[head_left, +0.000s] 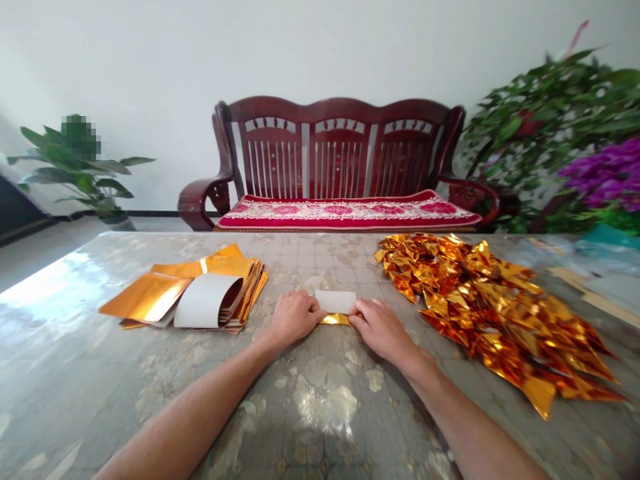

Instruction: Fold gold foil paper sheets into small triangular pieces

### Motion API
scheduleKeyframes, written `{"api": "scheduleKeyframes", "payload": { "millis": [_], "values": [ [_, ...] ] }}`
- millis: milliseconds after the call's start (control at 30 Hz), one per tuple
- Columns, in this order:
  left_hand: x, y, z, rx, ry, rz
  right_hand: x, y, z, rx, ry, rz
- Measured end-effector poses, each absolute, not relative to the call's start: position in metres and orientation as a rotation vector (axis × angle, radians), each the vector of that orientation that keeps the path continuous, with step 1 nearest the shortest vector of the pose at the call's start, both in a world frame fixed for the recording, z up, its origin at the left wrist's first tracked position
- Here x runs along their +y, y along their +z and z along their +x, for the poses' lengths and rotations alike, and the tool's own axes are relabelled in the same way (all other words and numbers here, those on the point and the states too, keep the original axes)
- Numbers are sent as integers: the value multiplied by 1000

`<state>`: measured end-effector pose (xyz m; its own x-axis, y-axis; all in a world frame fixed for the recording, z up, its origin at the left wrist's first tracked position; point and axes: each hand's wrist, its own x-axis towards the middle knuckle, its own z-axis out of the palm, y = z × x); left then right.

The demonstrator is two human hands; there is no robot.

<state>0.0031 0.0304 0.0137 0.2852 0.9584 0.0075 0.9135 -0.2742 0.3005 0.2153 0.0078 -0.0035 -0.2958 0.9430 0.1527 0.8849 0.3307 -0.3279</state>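
A sheet of gold foil paper (pixel 335 303) lies on the table in front of me, white side up, with its near edge folded over to show a shiny gold strip. My left hand (pixel 296 316) pinches the left end of that fold, fingers curled. At the right end, my right hand (pixel 379 325) is closed on the same fold with its thumb and fingers. To the left sits a stack of gold paper sheets (pixel 170 290), some bent over with their white backs showing. A large heap of folded gold foil pieces (pixel 480 307) spreads out at the right.
The table (pixel 320 400) has a glossy patterned cover. Behind it stands a dark red wooden bench (pixel 340 153) with a red and white cushion (pixel 345 210). Clear plastic and papers (pixel 610 280) lie at the far right, near purple flowers (pixel 605 173). A potted plant (pixel 95 173) stands at left.
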Motion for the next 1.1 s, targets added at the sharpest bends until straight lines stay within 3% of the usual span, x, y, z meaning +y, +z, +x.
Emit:
{"api": "scheduleKeyframes", "payload": {
  "millis": [1100],
  "values": [
    [23, 3, 2, 1706, 395, 2629, 4, -4, 214, -2255, 185, -1696]
  ]
}}
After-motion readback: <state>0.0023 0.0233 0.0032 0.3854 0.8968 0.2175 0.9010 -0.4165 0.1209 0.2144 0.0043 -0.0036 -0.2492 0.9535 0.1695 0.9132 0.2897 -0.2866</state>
